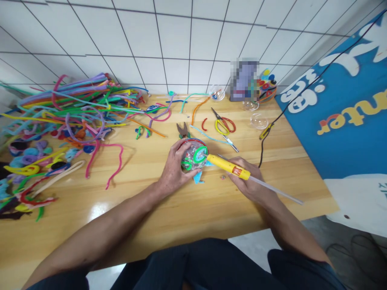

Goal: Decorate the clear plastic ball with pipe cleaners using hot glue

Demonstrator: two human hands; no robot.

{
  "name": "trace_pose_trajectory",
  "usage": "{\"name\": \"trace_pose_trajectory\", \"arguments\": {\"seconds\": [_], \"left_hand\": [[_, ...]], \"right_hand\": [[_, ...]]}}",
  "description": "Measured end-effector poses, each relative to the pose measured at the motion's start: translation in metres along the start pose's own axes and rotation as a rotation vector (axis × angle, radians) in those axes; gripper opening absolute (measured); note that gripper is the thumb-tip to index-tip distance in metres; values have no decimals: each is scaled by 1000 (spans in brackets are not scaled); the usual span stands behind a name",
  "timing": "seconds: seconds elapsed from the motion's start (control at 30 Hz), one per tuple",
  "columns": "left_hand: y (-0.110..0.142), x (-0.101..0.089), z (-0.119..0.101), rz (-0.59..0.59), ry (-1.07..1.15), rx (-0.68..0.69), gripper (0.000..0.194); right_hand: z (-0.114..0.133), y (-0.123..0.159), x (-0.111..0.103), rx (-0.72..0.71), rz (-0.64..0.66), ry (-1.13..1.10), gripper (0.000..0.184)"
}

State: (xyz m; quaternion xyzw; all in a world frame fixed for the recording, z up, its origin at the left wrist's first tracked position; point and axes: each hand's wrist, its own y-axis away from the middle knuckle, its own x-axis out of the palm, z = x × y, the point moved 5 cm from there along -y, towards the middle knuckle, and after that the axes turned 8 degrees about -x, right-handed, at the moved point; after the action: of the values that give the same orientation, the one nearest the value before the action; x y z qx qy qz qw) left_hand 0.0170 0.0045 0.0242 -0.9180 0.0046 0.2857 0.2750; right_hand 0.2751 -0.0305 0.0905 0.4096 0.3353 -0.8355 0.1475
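My left hand (175,169) is wrapped round the side of a clear plastic ball (193,151) decorated with green, red and blue pipe cleaners. Small light-blue fuzzy pieces (198,177) stick out at its lower edge. In my right hand (246,181) is a yellow hot glue gun (228,166) with a long clear glue stick out of its back end. The gun's nozzle meets, or nearly meets, a green and blue pipe-cleaner ring (200,154) on the ball. Pliers (182,129) with dark jaws lie just behind the ball.
Pipe cleaners (75,96) are heaped at the left, with coloured fuzzy pieces (33,161) in front. Scissors (223,123), a craft knife (231,143) and clear half-shells (259,121) lie farther back. A black cord (281,112) with a yellow plug-like piece runs along the right.
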Motion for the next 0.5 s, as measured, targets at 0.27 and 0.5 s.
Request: {"name": "trace_pose_trajectory", "arguments": {"seconds": [0.27,0.5], "left_hand": [[0,0,0,-23,4,12,101],[0,0,0,-28,18,16,97]], "right_hand": [[-1,-1,0,0,-37,25,21],[1,-2,1,-33,-38,18,25]]}}
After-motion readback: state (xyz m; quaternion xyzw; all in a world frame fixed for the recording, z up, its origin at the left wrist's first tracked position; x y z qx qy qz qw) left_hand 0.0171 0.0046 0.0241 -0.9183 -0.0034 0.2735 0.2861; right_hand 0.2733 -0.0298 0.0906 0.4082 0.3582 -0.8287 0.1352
